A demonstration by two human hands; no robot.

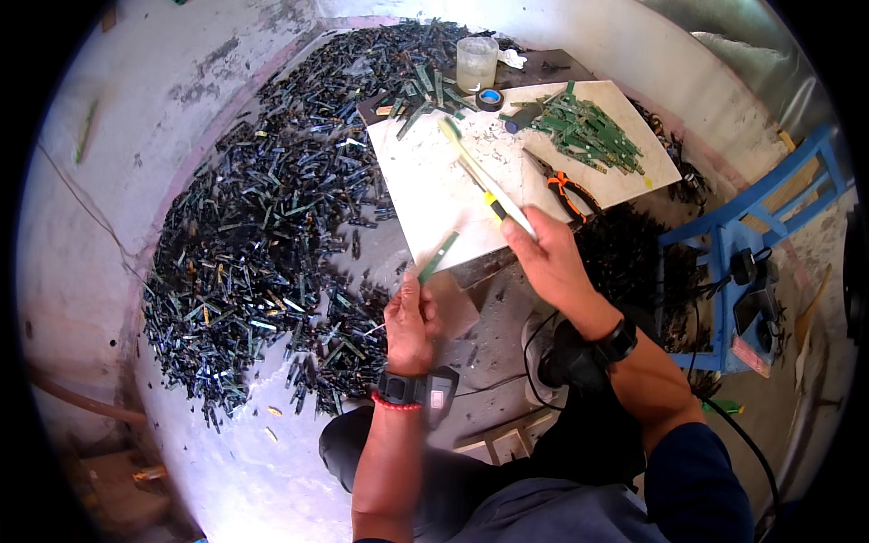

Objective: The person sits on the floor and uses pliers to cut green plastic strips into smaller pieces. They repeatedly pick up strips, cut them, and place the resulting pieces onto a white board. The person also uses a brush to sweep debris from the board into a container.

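Note:
My left hand (409, 326) pinches a narrow green circuit-board strip (438, 255), blurred at its far end, just off the white board's near left corner. Over the white board (407, 181), my right hand (548, 262) grips a pale toothbrush (471, 158), its head pointing up and left. A yellow-and-black handled tool (491, 201) shows just under the brush; I cannot tell whether I hold it too. Orange-and-black pliers (566, 188) lie to the right, below a pile of green strips (593, 131). A roll of tape (489, 98) and a translucent cup (476, 65) stand behind.
A large heap of dark strips (262, 235) covers the floor at left and back, with another (615, 244) under the board's right side. A blue chair (724, 262) with black devices and cables stands at right. Cables run by my feet. Pale walls (90, 226) curve around.

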